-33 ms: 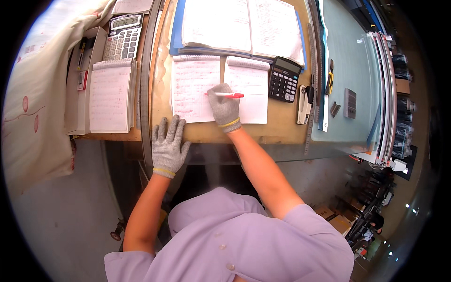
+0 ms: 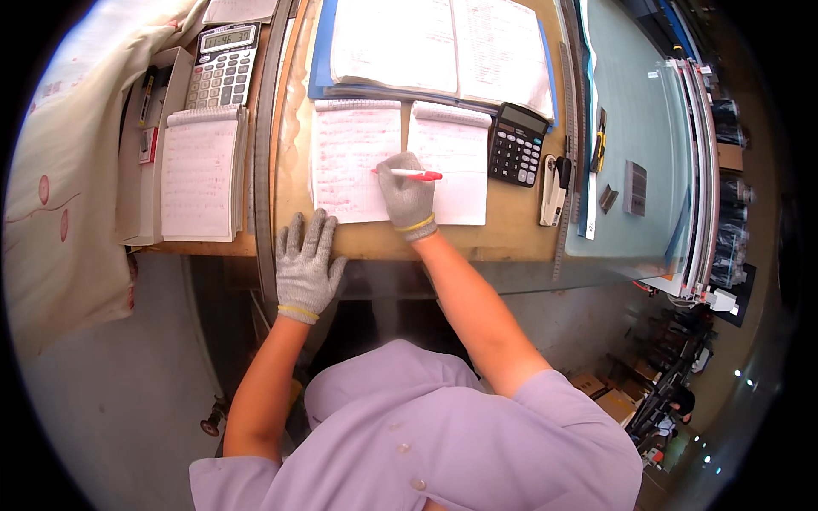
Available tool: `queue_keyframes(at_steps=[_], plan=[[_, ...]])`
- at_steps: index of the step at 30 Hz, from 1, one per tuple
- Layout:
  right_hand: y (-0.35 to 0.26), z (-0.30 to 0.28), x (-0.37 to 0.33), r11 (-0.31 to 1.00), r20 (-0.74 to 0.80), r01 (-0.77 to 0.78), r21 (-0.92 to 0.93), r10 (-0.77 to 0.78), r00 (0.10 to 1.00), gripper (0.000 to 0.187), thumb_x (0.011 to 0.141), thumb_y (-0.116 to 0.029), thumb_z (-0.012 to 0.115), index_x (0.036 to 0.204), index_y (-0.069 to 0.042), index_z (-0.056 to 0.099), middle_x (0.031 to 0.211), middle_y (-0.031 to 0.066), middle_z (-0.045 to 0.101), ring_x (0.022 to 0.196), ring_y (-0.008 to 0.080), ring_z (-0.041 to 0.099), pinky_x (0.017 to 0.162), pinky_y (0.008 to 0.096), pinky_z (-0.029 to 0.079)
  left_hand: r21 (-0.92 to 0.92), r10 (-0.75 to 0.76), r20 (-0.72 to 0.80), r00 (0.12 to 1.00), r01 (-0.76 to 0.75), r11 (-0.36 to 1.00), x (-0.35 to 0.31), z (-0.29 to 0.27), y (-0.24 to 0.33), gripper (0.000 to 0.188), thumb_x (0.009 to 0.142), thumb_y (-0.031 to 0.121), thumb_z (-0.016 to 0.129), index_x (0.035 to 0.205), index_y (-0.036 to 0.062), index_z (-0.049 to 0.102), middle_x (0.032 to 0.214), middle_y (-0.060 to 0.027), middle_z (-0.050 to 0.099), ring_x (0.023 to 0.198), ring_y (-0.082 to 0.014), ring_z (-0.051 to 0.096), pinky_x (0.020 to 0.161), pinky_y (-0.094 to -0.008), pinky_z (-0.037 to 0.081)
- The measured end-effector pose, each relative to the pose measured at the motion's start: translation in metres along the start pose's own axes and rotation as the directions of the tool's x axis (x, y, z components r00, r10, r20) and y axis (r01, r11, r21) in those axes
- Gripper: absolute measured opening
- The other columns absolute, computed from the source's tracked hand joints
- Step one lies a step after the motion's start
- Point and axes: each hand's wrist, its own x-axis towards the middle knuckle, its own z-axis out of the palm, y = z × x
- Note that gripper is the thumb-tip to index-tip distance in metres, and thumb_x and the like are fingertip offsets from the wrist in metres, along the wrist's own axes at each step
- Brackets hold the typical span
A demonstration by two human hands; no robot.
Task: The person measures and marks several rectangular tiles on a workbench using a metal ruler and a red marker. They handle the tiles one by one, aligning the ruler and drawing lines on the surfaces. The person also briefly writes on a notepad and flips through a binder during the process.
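Note:
My right hand (image 2: pixel 408 198), in a grey knit glove with a yellow cuff edge, is closed around a white and red pen (image 2: pixel 426 176). The pen lies nearly level, its tip pointing left over the left notepad (image 2: pixel 351 157), which carries rows of red handwriting. Under and beside that hand is a second spiral notepad (image 2: pixel 460 183), its page mostly blank in the lower part. My left hand (image 2: pixel 305 266), gloved alike, rests with fingers spread on the table's front edge, its fingertips near the left notepad's lower corner. It holds nothing.
Behind the notepads lies an open blue binder (image 2: pixel 392 47). A black calculator (image 2: pixel 517 145) and a stapler (image 2: pixel 554 191) sit to the right, with a yellow utility knife (image 2: pixel 600 140) on the glass beyond. At left are a grey calculator (image 2: pixel 223 68), a notepad stack (image 2: pixel 200 175) and a shallow box (image 2: pixel 129 192).

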Motion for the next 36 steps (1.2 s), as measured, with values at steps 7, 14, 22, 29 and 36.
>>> queue_keyframes(at_steps=[7,14,22,29,36], plan=[[0.003,0.005,-0.001,0.999,-0.018,0.014,-0.034,-0.014,1.000,0.011,0.091,-0.008,0.075,0.085,-0.003,0.066,0.072,0.0116,0.063,0.056,0.0210,0.057,0.055,0.0352,0.045,-0.031,-0.010,-0.002,1.000,0.010,0.999,0.002,-0.003,0.000,0.068,0.094,0.035,0.070,0.156,0.0138,0.049,0.164,-0.0087,0.044,0.150,-0.0410,0.038,0.124,-0.0576,0.026],[0.008,0.005,-0.001,0.997,0.004,0.045,-0.062,-0.044,0.999,0.010,0.089,-0.006,0.075,0.085,-0.004,0.066,0.072,0.0130,0.062,0.056,0.0255,0.057,0.056,0.0369,0.046,-0.038,-0.013,-0.018,1.000,0.013,0.999,0.002,-0.001,0.001,0.069,0.093,0.034,0.071,0.155,0.0137,0.050,0.163,-0.0094,0.045,0.149,-0.0410,0.038,0.123,-0.0579,0.027],[0.015,0.006,-0.006,0.987,-0.100,-0.048,0.155,0.064,0.993,0.008,0.096,-0.003,0.069,0.091,0.002,0.065,0.080,0.0117,0.065,0.069,0.0206,0.062,0.065,0.0347,0.051,-0.015,-0.015,-0.009,1.000,0.015,1.000,0.003,-0.002,0.003,0.068,0.093,0.033,0.071,0.155,0.0131,0.050,0.162,-0.0098,0.045,0.149,-0.0416,0.039,0.123,-0.0577,0.027],[0.001,-0.005,-0.004,0.994,-0.038,0.046,0.102,-0.042,0.998,0.020,0.097,0.001,0.063,0.116,0.001,0.070,0.085,0.0126,0.068,0.078,0.0231,0.069,0.072,0.0350,0.055,0.007,-0.018,0.000,1.000,0.018,1.000,0.003,-0.004,0.004,0.069,0.092,0.033,0.071,0.155,0.0133,0.050,0.162,-0.0098,0.046,0.148,-0.0418,0.039,0.123,-0.0568,0.027],[-0.021,-0.069,-0.049,0.975,0.188,0.194,-0.104,-0.173,0.967,0.030,0.090,0.001,0.061,0.118,-0.004,0.070,0.081,0.0131,0.069,0.069,0.0287,0.068,0.066,0.0385,0.056,0.021,-0.010,-0.013,1.000,0.010,1.000,0.003,-0.003,0.005,0.070,0.092,0.032,0.071,0.156,0.0137,0.049,0.163,-0.0095,0.045,0.149,-0.0417,0.039,0.123,-0.0560,0.027]])
